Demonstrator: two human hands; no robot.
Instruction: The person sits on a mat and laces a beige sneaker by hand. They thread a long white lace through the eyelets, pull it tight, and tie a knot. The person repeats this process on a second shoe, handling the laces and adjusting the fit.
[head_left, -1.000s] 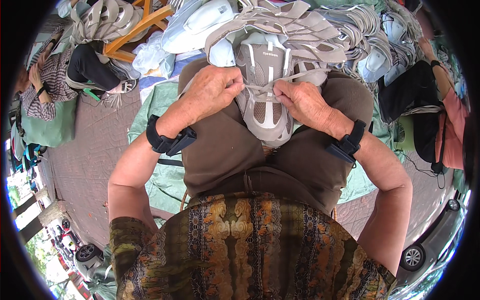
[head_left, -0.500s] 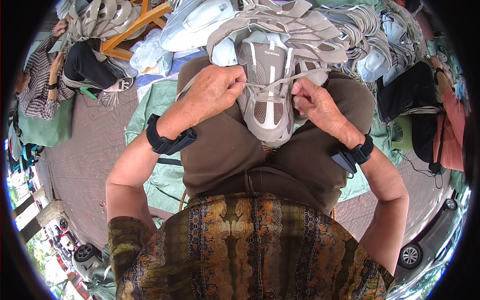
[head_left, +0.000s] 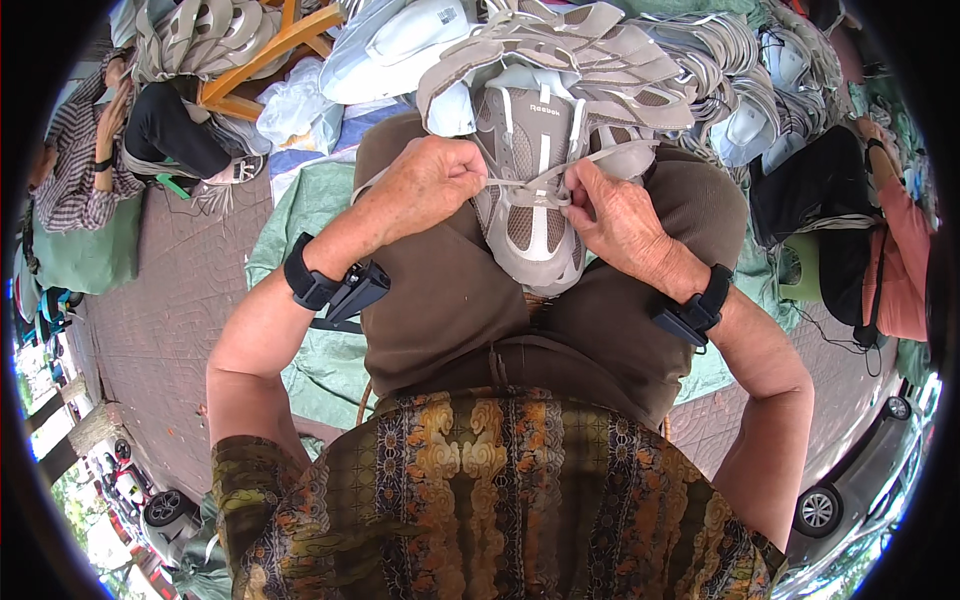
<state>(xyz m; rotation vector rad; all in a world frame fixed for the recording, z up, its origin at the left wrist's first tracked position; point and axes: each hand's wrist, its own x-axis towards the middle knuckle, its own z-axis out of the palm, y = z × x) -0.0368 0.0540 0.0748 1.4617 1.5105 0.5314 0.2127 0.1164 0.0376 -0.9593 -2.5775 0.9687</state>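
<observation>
A taupe and white sneaker upper (head_left: pixel 541 240) rests on my lap, toe toward me and tongue pointing away. A flat greyish shoelace (head_left: pixel 514 183) crosses its lower eyelets. At the shoe's left edge my left hand (head_left: pixel 432 185) is closed, pinching the lace end stretched toward it. Over the right eyelet row my right hand (head_left: pixel 617 215) is closed in a pinch at the lace; the exact spot between its fingertips is hidden. A loose length of lace runs rightward past that hand. Behind it lies a second taupe shoe piece (head_left: pixel 622 150).
Stacked taupe shoe uppers (head_left: pixel 600 60) lie just beyond my knees. A pale blue-white upper (head_left: pixel 420 40) and a clear plastic bag (head_left: pixel 295 105) are at the back left, beside an orange wooden frame (head_left: pixel 265 60). Other people sit at left and right. Green sheeting (head_left: pixel 325 365) covers ground beneath me.
My right hand has shifted left and inward, onto the shoe's right eyelet edge. My left hand has moved slightly, and the lace between them sits a little lower.
</observation>
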